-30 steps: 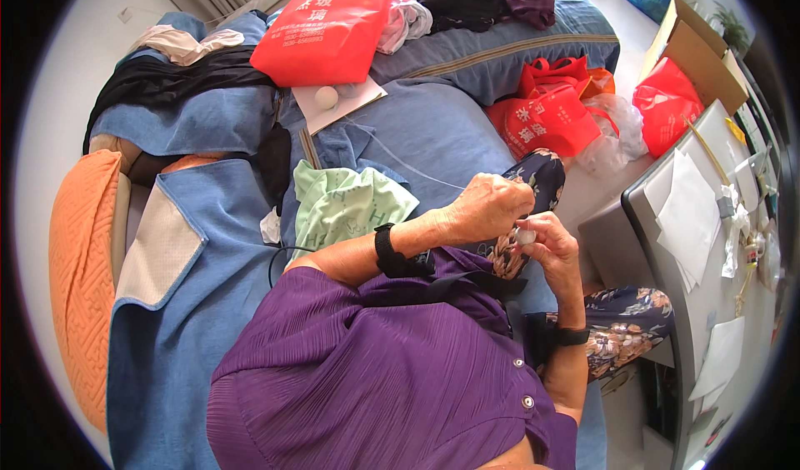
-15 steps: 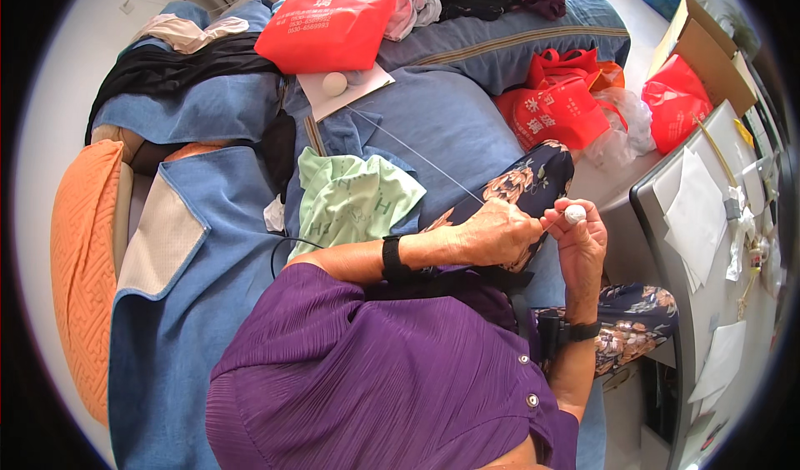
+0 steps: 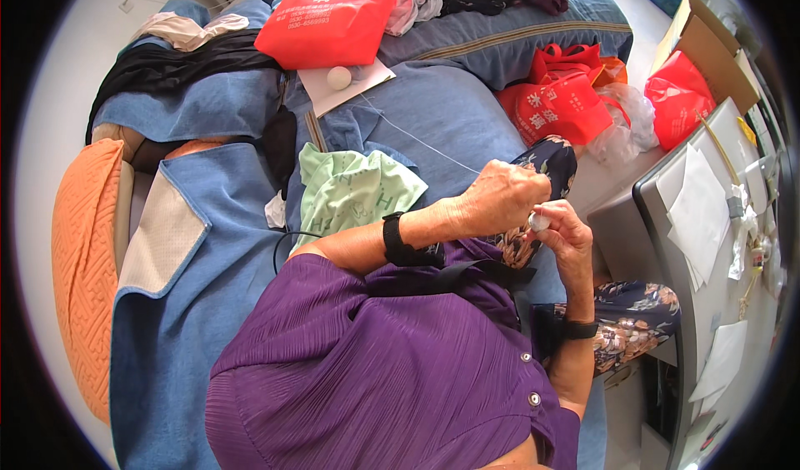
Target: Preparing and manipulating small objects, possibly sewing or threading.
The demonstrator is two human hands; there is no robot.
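My left hand (image 3: 510, 193) is closed in a fist over my lap, with a thin white thread (image 3: 421, 143) running into it. That thread slopes up and left toward a cream ball (image 3: 339, 78), which rests on a white sheet (image 3: 321, 95) on the blue-covered seat. Just right of and below the fist, my right hand (image 3: 570, 235) pinches a small white ball (image 3: 539, 221) between thumb and fingers. The two hands are close together. My left fingertips are turned away, so their exact hold on the thread is hidden.
Light green cloth (image 3: 358, 193) lies beside my left forearm. A red bag (image 3: 333, 20) stands behind the cream ball. More red bags (image 3: 560, 107) and clear plastic lie at the far right. A grey-topped table (image 3: 667, 191) with papers flanks my right side. An orange cushion (image 3: 87, 270) lies at left.
My left fist has risen slightly and turned. My right hand has moved left and turned over with the small ball, below the fist. The thread sags a little more.
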